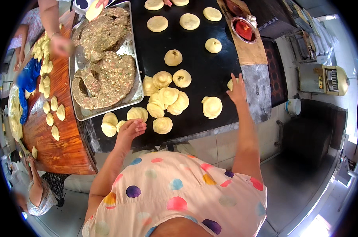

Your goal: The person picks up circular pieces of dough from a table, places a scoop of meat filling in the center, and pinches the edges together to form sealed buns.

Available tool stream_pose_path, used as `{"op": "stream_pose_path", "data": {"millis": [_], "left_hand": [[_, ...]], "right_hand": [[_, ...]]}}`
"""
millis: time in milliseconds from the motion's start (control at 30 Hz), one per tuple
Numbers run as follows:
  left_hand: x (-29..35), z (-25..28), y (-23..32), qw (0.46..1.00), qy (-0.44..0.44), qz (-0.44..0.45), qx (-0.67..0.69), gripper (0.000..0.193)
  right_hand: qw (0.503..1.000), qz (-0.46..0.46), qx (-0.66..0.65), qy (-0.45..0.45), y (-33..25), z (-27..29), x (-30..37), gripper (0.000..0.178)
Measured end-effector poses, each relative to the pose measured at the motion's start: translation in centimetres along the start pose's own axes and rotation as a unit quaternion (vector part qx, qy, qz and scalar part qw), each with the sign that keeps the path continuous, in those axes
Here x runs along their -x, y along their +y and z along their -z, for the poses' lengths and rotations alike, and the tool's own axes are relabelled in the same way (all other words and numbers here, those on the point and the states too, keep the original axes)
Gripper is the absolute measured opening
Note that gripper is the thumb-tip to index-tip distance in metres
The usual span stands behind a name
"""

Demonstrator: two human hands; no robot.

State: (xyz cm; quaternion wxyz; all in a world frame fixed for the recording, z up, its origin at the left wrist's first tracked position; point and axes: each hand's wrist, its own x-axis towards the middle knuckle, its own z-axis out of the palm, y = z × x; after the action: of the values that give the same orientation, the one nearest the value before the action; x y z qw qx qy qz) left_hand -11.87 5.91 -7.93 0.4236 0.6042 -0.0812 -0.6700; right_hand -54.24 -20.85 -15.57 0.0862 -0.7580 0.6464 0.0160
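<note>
My right hand (238, 91) reaches to the right side of the black griddle (147, 51), its fingers spread and lying on a small dough round (230, 84) that they partly cover. My left hand (132, 130) hovers by the griddle's near edge, fingers loosely bent, with nothing visible in it. Beside it are a coiled dough piece (138, 113) and smaller dough balls (109, 129). Further in, several coiled dough pieces (168, 96) lie in a heap, and a filled bun (212, 107) sits alone nearer my right hand. Flattened rounds (189, 21) stand in the far part.
A metal tray (141, 85) of chopped filling (108, 75) stands at left, beside a wooden table (68, 146) with dough pieces (61, 112). A co-worker's hand (62, 45) is over the table. A bowl with red contents (243, 29) sits on cardboard (250, 53) at right.
</note>
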Motion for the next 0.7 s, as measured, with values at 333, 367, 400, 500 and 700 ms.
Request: {"op": "stream_pose_path", "data": {"millis": [333, 367, 400, 500, 700], "left_hand": [[0.8, 0.5, -0.8, 0.999, 0.034, 0.023, 0.031, 0.029], [0.8, 0.4, -0.8, 0.998, 0.037, 0.026, 0.032, 0.029], [0.6, 0.1, -0.5, 0.998, 0.039, 0.03, 0.033, 0.029], [0.4, -0.9, 0.3, 0.999, 0.016, 0.016, 0.024, 0.03], [0.1, -0.7, -0.1, 1.0, 0.007, 0.009, 0.027, 0.032]], "right_hand": [[0.797, -0.029, -0.599, 0.074, -6.4, 2.2, -5.7, 0.057], [0.768, -0.002, -0.632, 0.104, -9.2, 3.4, -6.6, 0.057], [0.744, 0.018, -0.657, 0.123, -11.7, 4.4, -7.1, 0.057], [0.785, 0.042, -0.601, 0.145, -15.0, 3.2, -7.8, 0.059], [0.951, 0.018, -0.307, 0.03, -10.4, -1.6, -3.0, 0.052]]}}
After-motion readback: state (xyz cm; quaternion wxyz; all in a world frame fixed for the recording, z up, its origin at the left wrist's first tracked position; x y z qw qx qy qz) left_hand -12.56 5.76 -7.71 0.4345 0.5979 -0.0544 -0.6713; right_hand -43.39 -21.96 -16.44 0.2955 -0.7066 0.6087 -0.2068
